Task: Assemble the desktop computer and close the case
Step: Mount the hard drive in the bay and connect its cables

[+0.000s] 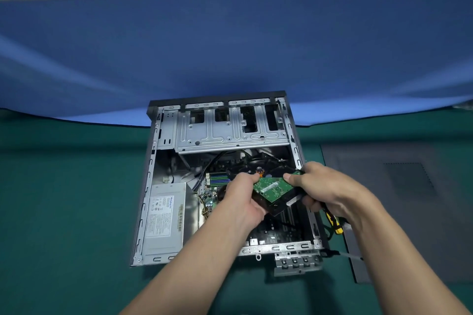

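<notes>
Power supply [163,217] in case [281,248] (drive [272,190] above)

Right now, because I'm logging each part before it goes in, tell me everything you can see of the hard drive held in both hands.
The flat black metal hard drive is turned green circuit board up, with a pale label strip on it and a silvery patch near its front edge. It is tilted, held above the open grey metal computer case. The left hand grips its left side, the right hand its right side, both thumbs on top.
</notes>
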The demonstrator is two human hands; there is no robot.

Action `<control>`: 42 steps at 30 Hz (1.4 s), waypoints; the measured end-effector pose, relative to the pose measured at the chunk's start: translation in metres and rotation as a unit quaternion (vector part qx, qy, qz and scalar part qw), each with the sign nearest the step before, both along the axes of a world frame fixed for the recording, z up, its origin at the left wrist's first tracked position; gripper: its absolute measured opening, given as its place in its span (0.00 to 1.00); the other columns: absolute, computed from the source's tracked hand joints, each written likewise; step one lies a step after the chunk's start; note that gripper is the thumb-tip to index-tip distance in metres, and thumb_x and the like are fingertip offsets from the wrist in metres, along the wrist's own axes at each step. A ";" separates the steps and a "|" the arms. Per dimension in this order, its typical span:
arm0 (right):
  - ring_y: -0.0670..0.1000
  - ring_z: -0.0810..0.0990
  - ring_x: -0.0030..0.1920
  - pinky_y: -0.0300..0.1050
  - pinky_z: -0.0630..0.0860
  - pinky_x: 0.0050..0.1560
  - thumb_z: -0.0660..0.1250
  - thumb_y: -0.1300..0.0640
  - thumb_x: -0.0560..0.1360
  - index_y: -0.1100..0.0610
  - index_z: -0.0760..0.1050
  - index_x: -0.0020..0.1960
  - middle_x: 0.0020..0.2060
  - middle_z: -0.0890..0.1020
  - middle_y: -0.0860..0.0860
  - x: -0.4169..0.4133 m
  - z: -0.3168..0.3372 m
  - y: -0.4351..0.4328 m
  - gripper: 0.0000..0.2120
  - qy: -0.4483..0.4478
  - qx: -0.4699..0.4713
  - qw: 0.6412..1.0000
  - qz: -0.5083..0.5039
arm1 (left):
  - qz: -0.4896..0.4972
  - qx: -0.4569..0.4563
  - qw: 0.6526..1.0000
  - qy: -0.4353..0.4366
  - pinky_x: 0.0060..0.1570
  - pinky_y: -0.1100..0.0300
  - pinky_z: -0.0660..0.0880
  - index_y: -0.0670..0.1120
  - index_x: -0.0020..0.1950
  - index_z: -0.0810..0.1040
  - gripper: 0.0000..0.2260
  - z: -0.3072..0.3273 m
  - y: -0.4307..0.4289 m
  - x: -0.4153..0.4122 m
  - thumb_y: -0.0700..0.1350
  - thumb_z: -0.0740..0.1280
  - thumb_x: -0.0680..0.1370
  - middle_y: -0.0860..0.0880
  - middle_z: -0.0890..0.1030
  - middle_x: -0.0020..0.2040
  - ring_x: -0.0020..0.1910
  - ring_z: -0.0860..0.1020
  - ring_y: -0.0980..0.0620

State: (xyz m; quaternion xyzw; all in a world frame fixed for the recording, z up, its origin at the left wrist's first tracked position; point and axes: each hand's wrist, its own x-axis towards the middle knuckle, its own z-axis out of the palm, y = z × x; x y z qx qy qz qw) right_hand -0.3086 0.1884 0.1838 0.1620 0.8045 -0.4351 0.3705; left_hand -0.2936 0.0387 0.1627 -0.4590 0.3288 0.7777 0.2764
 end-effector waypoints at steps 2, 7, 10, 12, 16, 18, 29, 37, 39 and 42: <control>0.50 0.71 0.27 0.45 0.69 0.29 0.62 0.50 0.79 0.60 0.72 0.48 0.29 0.75 0.53 0.005 -0.007 -0.007 0.12 0.021 0.008 0.999 -0.026 | -0.034 0.005 0.999 0.003 0.44 0.45 0.80 0.37 0.47 0.78 0.07 -0.004 -0.002 -0.004 0.39 0.63 0.81 0.39 0.84 0.43 0.37 0.83 0.42; 0.50 0.79 0.32 0.46 0.79 0.35 0.60 0.50 0.80 0.58 0.70 0.44 0.35 0.79 0.53 0.018 -0.019 -0.035 0.12 0.075 0.043 0.992 -0.090 | -0.135 -0.007 0.990 0.036 0.30 0.52 0.80 0.37 0.51 0.80 0.06 -0.021 -0.008 -0.018 0.37 0.70 0.76 0.40 0.84 0.39 0.33 0.83 0.43; 0.58 0.79 0.54 0.48 0.76 0.54 0.58 0.48 0.81 0.64 0.66 0.63 0.56 0.78 0.60 0.019 -0.015 -0.042 0.21 0.086 0.129 0.988 -0.021 | -0.153 -0.021 0.987 0.042 0.29 0.55 0.79 0.38 0.54 0.80 0.13 -0.032 -0.013 -0.026 0.36 0.73 0.70 0.41 0.85 0.41 0.34 0.84 0.44; 0.61 0.74 0.62 0.49 0.71 0.55 0.54 0.45 0.81 0.67 0.53 0.73 0.64 0.73 0.63 0.023 -0.014 -0.046 0.31 0.099 0.204 0.972 0.066 | -0.154 -0.040 0.986 0.052 0.34 0.54 0.80 0.40 0.66 0.75 0.28 -0.040 -0.017 -0.033 0.36 0.76 0.66 0.41 0.85 0.49 0.41 0.85 0.43; 0.60 0.76 0.58 0.50 0.71 0.47 0.54 0.45 0.81 0.65 0.41 0.76 0.60 0.77 0.59 0.033 -0.016 -0.051 0.36 0.138 0.321 0.913 0.212 | -0.091 -0.025 0.992 0.081 0.47 0.44 0.81 0.55 0.80 0.54 0.51 -0.057 -0.023 -0.045 0.34 0.78 0.65 0.38 0.80 0.60 0.51 0.83 0.39; 0.59 0.78 0.54 0.49 0.70 0.41 0.58 0.52 0.80 0.66 0.41 0.76 0.56 0.79 0.59 0.034 -0.019 -0.053 0.36 0.164 0.349 0.894 0.229 | -0.079 -0.009 0.993 0.085 0.49 0.40 0.80 0.55 0.79 0.55 0.53 -0.060 -0.023 -0.049 0.33 0.79 0.62 0.37 0.79 0.62 0.52 0.83 0.38; 0.54 0.81 0.50 0.44 0.77 0.44 0.65 0.66 0.75 0.73 0.45 0.73 0.54 0.79 0.59 0.037 -0.028 -0.058 0.37 0.182 0.417 0.831 0.320 | -0.115 -0.045 0.982 0.144 0.75 0.39 0.54 0.53 0.81 0.46 0.59 -0.077 -0.010 -0.050 0.39 0.79 0.58 0.45 0.60 0.79 0.76 0.61 0.44; 0.56 0.79 0.54 0.44 0.76 0.48 0.64 0.68 0.74 0.74 0.43 0.73 0.58 0.76 0.61 0.030 -0.031 -0.058 0.38 0.173 0.403 0.843 0.312 | -0.125 -0.071 0.979 0.143 0.74 0.37 0.55 0.47 0.80 0.50 0.56 -0.076 -0.007 -0.062 0.42 0.81 0.61 0.46 0.59 0.79 0.76 0.61 0.44; 0.56 0.79 0.55 0.44 0.76 0.49 0.63 0.69 0.74 0.74 0.43 0.73 0.59 0.76 0.61 0.025 -0.031 -0.058 0.37 0.175 0.395 0.851 0.297 | -0.117 -0.073 0.980 0.142 0.72 0.36 0.59 0.43 0.78 0.55 0.55 -0.072 -0.006 -0.064 0.45 0.83 0.57 0.42 0.65 0.76 0.74 0.65 0.42; 0.57 0.79 0.54 0.45 0.77 0.49 0.63 0.69 0.75 0.73 0.46 0.74 0.58 0.77 0.62 0.016 -0.032 -0.059 0.35 0.181 0.392 0.860 0.273 | -0.075 -0.063 0.987 0.124 0.70 0.36 0.64 0.42 0.71 0.64 0.47 -0.070 -0.008 -0.063 0.44 0.83 0.56 0.38 0.69 0.72 0.70 0.69 0.39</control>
